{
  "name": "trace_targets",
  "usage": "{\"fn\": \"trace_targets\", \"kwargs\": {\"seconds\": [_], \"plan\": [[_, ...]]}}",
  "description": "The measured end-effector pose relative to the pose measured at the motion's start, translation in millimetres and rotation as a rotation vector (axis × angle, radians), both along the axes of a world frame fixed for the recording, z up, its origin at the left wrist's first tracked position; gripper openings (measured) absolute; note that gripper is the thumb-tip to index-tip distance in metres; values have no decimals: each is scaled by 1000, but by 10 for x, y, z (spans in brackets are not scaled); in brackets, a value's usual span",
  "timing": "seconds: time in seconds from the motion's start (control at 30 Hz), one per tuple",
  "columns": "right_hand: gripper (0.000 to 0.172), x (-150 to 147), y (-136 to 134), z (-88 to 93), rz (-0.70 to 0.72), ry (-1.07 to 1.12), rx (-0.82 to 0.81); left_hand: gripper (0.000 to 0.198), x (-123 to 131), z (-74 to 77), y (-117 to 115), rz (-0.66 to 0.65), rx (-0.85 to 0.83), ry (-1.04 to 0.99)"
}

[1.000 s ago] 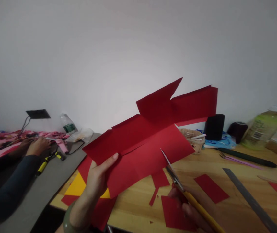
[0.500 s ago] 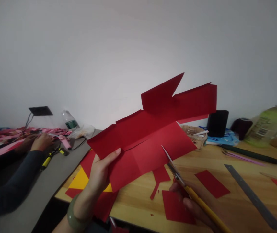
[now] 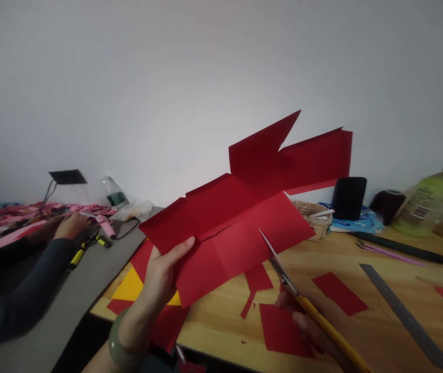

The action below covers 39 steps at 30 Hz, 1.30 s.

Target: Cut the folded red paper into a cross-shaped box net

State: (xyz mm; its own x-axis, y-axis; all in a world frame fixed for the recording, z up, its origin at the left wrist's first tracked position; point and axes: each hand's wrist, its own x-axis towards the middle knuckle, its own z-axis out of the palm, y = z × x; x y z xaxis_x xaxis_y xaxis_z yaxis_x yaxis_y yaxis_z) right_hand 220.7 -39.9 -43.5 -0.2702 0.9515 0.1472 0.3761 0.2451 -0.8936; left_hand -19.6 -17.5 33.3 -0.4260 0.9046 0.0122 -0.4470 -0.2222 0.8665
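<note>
My left hand (image 3: 162, 277) is closed on the lower left edge of a large red paper cut-out (image 3: 240, 212), thumb on top, lifting it above the wooden table (image 3: 361, 269). The paper has creases and pointed flaps rising to the upper right. My right hand (image 3: 314, 329) grips yellow-handled scissors (image 3: 283, 272). Their blades stand open, tips at the paper's lower right edge. Red offcuts (image 3: 336, 292) lie on the table below.
A metal ruler (image 3: 403, 316), a dark pen (image 3: 400, 248), a green bottle (image 3: 427, 202), a black cup (image 3: 348, 198) and a small basket (image 3: 312, 215) stand at the right. Yellow paper (image 3: 130, 287) lies under the red sheet. Another person's hand (image 3: 71, 225) works at the grey table to the left.
The red paper has risen slightly and shifted right in my left hand. The scissors stay at its lower edge with blades open.
</note>
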Motion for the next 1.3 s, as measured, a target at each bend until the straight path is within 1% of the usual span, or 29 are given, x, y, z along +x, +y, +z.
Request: {"fn": "trace_targets", "kwargs": {"seconds": [0.2,0.33,0.5,0.63,0.8,0.93,1.17,1.3], "plan": [[48,-37,12,21,-21,-20,-39,40,-17,0,-1,-16,-5,-2],[45,-38,13,-2,-7,-3,-71,39,-24,-6,4,-25,2,4],[44,-23,12,-33,-3,-6,-122,40,-23,-5,-5,1,-13,15],[44,-32,3,-15,-21,-24,-153,41,-25,-5,-7,0,-20,10],[43,-62,-24,21,-35,13,-169,43,-56,-41,14,-8,-13,5],[41,-72,-30,10,-80,-10,-197,47,-82,-66,21,-6,-14,17],[44,-98,-18,37,-114,-58,-121,52,-93,-51,20,2,-1,-2],[40,-85,-31,49,-78,-23,-76,49,-71,-40,10,-2,-18,-29]]}}
